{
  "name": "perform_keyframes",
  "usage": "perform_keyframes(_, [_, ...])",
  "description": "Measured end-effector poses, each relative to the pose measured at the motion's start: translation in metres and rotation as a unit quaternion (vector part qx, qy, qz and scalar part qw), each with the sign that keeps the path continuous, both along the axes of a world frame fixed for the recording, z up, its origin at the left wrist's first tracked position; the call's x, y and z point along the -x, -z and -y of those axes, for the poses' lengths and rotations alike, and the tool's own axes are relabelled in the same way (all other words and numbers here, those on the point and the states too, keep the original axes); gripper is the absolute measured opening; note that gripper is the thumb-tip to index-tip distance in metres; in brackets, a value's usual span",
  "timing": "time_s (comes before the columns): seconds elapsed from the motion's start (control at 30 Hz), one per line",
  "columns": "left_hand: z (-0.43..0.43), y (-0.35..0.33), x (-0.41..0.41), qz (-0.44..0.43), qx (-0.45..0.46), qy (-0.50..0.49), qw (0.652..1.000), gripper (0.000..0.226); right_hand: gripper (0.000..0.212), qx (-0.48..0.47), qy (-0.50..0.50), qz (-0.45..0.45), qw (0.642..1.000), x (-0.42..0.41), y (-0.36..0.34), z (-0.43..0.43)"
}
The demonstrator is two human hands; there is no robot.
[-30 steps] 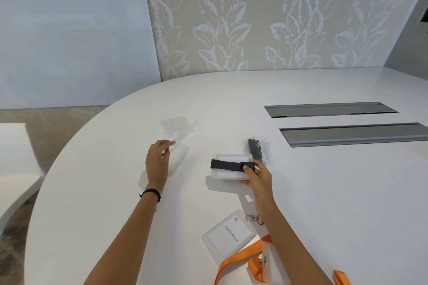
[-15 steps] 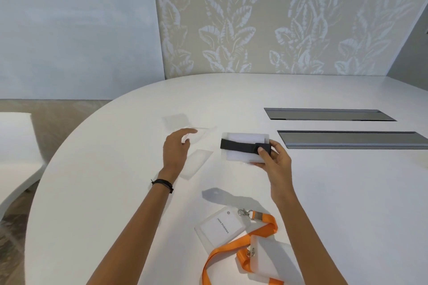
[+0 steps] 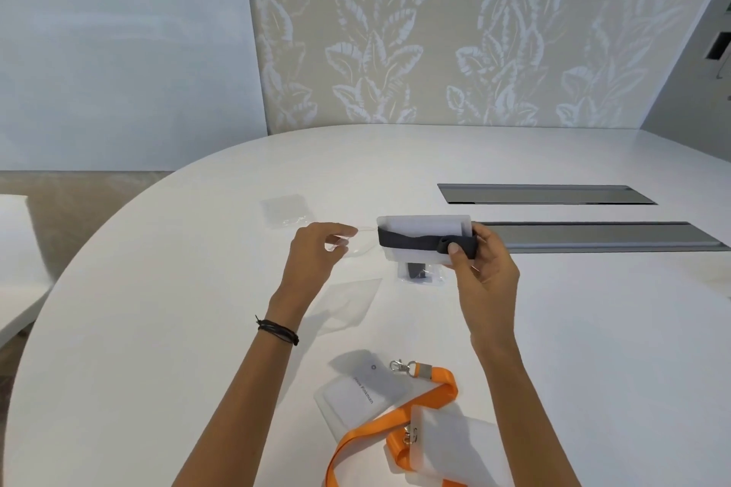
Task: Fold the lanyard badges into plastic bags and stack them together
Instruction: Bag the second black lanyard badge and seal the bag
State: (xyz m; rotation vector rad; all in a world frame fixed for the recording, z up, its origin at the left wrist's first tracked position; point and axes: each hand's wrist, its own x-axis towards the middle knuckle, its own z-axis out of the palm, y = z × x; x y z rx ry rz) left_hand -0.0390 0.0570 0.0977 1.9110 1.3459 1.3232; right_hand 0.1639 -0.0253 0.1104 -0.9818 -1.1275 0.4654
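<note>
A right hand (image 3: pixel 486 273) grasps a frosted rectangular plastic badge holder (image 3: pixel 425 225), bound across by a folded charcoal woven lanyard (image 3: pixel 411 242), above a glossy white oval table (image 3: pixel 158 308). Just beside it, the left hand (image 3: pixel 312 261) pinches a thin, crinkled clear plastic bag (image 3: pixel 358 245). Two frosted badges on a flat orange ribbon lanyard (image 3: pixel 429 405) lie at the near edge.

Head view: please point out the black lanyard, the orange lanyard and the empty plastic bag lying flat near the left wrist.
black lanyard (image 3: pixel 411 242), head view, on the strap across the badge (image 3: pixel 425 225).
orange lanyard (image 3: pixel 439 376), head view, strap beside the metal clip (image 3: pixel 397 366).
empty plastic bag (image 3: pixel 350 306), head view, its middle.
</note>
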Motion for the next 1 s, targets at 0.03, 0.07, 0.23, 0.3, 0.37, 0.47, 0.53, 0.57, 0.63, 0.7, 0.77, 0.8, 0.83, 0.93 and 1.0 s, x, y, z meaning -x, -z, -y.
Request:
perform_keyframes(0.03, [0.002, -0.001, 0.001, -0.005, 0.002, 0.002, 1.000, 0.027, 0.038, -0.004, 0.006, 0.013, 1.000, -0.001, -0.001, 0.000])
perform_keyframes(0.07, [0.004, -0.001, 0.002, -0.011, 0.003, 0.005, 1.000, 0.029, 0.039, -0.007, 0.011, 0.030, 0.999, -0.001, -0.002, 0.001])
perform_keyframes(0.23, [0.014, -0.007, 0.000, -0.073, 0.017, 0.023, 0.997, 0.032, 0.031, -0.027, 0.019, 0.122, 0.992, -0.002, -0.003, 0.005])
perform_keyframes(0.3, [0.017, -0.008, -0.004, -0.103, 0.020, 0.024, 0.994, 0.029, 0.028, -0.036, 0.021, 0.148, 0.988, -0.001, -0.003, 0.006])
perform_keyframes(0.37, [0.019, -0.007, -0.008, -0.120, 0.025, 0.029, 0.992, 0.024, 0.029, -0.043, 0.022, 0.165, 0.985, 0.002, -0.003, 0.007])
perform_keyframes(0.47, [0.023, -0.007, -0.010, -0.144, 0.049, 0.032, 0.988, 0.024, 0.028, -0.061, 0.029, 0.204, 0.977, 0.006, -0.003, 0.008])
perform_keyframes(0.53, [0.025, -0.009, -0.010, -0.158, 0.050, 0.035, 0.986, 0.027, 0.024, -0.071, 0.024, 0.223, 0.972, 0.006, -0.003, 0.008])
perform_keyframes(0.57, [0.026, -0.011, -0.010, -0.162, 0.047, 0.040, 0.985, 0.029, 0.023, -0.074, 0.018, 0.229, 0.971, 0.005, -0.003, 0.008])
perform_keyframes(0.63, [0.028, -0.016, -0.009, -0.161, 0.042, 0.054, 0.985, 0.032, 0.021, -0.078, 0.010, 0.249, 0.965, 0.002, -0.004, 0.009])
perform_keyframes(0.7, [0.031, -0.020, -0.008, -0.146, 0.044, 0.063, 0.986, 0.033, 0.021, -0.080, 0.007, 0.281, 0.956, 0.000, -0.004, 0.009])
perform_keyframes(0.77, [0.033, -0.023, -0.009, -0.140, 0.042, 0.073, 0.987, 0.033, 0.020, -0.081, 0.007, 0.316, 0.945, 0.000, -0.004, 0.008])
perform_keyframes(0.8, [0.034, -0.024, -0.010, -0.142, 0.042, 0.079, 0.986, 0.033, 0.019, -0.083, 0.009, 0.331, 0.940, 0.001, -0.003, 0.008])
perform_keyframes(0.83, [0.035, -0.025, -0.010, -0.143, 0.042, 0.084, 0.985, 0.033, 0.019, -0.086, 0.010, 0.345, 0.935, 0.001, -0.003, 0.007])
perform_keyframes(0.93, [0.037, -0.026, -0.011, -0.143, 0.046, 0.090, 0.985, 0.034, 0.020, -0.082, 0.013, 0.381, 0.921, 0.003, -0.002, 0.007])
perform_keyframes(1.0, [0.038, -0.026, -0.011, -0.147, 0.046, 0.095, 0.984, 0.035, 0.021, -0.075, 0.014, 0.405, 0.911, 0.003, -0.003, 0.008])
